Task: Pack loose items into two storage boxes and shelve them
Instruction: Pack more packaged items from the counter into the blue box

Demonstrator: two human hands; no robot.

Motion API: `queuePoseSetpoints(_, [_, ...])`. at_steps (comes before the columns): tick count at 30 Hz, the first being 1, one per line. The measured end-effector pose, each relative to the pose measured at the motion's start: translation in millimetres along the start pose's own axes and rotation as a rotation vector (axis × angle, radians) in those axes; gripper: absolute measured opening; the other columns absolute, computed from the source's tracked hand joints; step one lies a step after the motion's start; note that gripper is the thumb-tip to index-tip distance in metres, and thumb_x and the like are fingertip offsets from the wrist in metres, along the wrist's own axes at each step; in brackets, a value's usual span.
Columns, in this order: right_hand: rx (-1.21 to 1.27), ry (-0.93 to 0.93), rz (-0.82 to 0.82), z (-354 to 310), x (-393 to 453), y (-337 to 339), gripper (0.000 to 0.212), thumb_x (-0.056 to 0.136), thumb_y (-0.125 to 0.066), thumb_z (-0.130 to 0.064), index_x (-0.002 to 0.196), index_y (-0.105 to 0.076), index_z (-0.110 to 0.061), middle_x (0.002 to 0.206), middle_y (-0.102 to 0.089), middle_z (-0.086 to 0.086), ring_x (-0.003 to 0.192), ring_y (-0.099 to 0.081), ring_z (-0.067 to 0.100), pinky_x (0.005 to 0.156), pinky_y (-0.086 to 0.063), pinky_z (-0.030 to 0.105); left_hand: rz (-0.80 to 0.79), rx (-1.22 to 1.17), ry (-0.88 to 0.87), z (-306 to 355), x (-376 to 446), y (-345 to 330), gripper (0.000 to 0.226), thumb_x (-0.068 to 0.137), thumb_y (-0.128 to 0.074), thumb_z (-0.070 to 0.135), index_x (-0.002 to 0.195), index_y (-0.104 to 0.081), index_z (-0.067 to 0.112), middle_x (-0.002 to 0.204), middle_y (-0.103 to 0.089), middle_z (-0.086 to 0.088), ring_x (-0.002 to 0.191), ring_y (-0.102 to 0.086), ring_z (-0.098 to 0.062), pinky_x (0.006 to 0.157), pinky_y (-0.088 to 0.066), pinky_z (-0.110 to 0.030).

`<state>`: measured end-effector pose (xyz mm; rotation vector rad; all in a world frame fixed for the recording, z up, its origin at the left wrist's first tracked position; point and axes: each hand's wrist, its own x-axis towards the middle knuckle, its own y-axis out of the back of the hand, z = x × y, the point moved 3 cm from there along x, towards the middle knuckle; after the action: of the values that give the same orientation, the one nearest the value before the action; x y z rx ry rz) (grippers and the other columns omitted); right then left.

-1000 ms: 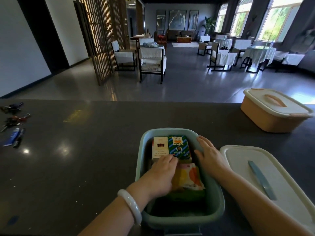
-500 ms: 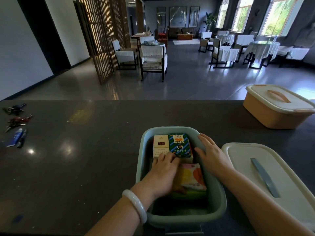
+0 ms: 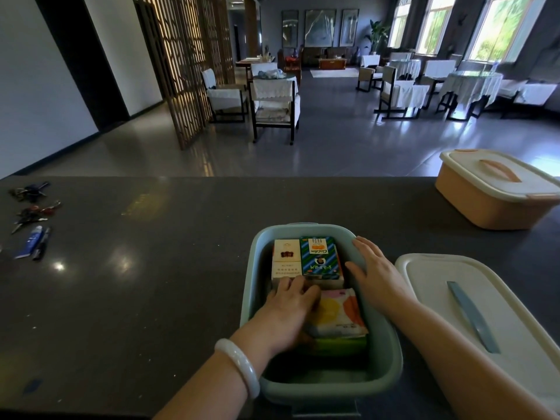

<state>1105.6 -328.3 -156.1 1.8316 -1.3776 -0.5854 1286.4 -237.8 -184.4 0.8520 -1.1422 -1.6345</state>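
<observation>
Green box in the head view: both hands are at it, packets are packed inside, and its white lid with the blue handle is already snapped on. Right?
Not quite. The head view shows the green box open. Its white lid lies on the counter to the right of it. The rest stands: the left hand is inside on the packets and the right hand is at the right rim.

"Golden" in script on the green-striped box [image 3: 318, 258] at the far end of the green bin [image 3: 333, 386], white carton [image 3: 285, 260] just left of it, print too small to read
</observation>
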Motion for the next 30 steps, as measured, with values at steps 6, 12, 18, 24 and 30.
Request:
queuePoseSetpoints(6, [0.014, 0.006, 0.006, 0.3, -0.1, 0.0, 0.054, 0.098, -0.049, -0.032, 0.148, -0.031, -0.023, 0.155, -0.026, -0.010, 0.132, -0.039, 0.012, 0.100, -0.032, 0.023, -0.036, -0.041, 0.002, -0.8, 2.0, -0.7, 0.063, 0.070, -0.076, 0.045, 0.116, -0.034, 0.041, 0.133, -0.029, 0.007, 0.123, -0.026, -0.018, 0.105, -0.036, -0.047])
queuePoseSetpoints(12, [0.033, -0.001, 0.001, -0.6, -0.3, 0.1, 0.055, 0.098, -0.049, -0.032, 0.149, -0.029, -0.024, 0.155, -0.025, -0.010, 0.133, -0.038, 0.012, 0.100, -0.032, 0.023, -0.050, -0.031, -0.024, 2.7, 0.9, 1.8, 0.065, 0.073, -0.074, 0.045, 0.124, -0.034, 0.038, 0.136, -0.026, 0.007, 0.128, -0.023, -0.018, 0.109, -0.028, -0.047])
queuePoseSetpoints(18, [0.046, -0.005, -0.019, -1.7, -2.9, 1.2, 0.056, 0.098, -0.050, -0.031, 0.149, -0.028, -0.026, 0.155, -0.023, -0.011, 0.133, -0.038, 0.012, 0.100, -0.034, 0.024, -0.062, -0.014, -0.005, 4.2, -0.9, 2.4, 0.066, 0.075, -0.073, 0.045, 0.127, -0.034, 0.036, 0.139, -0.026, 0.006, 0.130, -0.023, -0.020, 0.111, -0.025, -0.049])
queuePoseSetpoints(24, [0.047, -0.006, -0.027, -2.5, -3.0, 0.9, 0.056, 0.098, -0.050, -0.030, 0.149, -0.027, -0.026, 0.155, -0.022, -0.011, 0.131, -0.039, 0.011, 0.096, -0.035, 0.023, -0.046, -0.025, -0.015, 4.1, -1.1, 1.3, 0.066, 0.073, -0.074, 0.046, 0.123, -0.032, 0.039, 0.135, -0.026, 0.009, 0.127, -0.023, -0.017, 0.109, -0.025, -0.049])
queuePoseSetpoints(30, [0.011, 0.015, -0.032, -2.7, -2.8, 1.1, 0.058, 0.096, -0.051, -0.033, 0.149, -0.027, -0.025, 0.156, -0.022, -0.010, 0.132, -0.040, 0.014, 0.101, -0.038, 0.028, -0.002, -0.011, -0.020, 4.6, -2.0, 1.8, 0.063, 0.072, -0.073, 0.050, 0.120, -0.034, 0.036, 0.133, -0.028, 0.007, 0.125, -0.025, -0.017, 0.109, -0.026, -0.047])
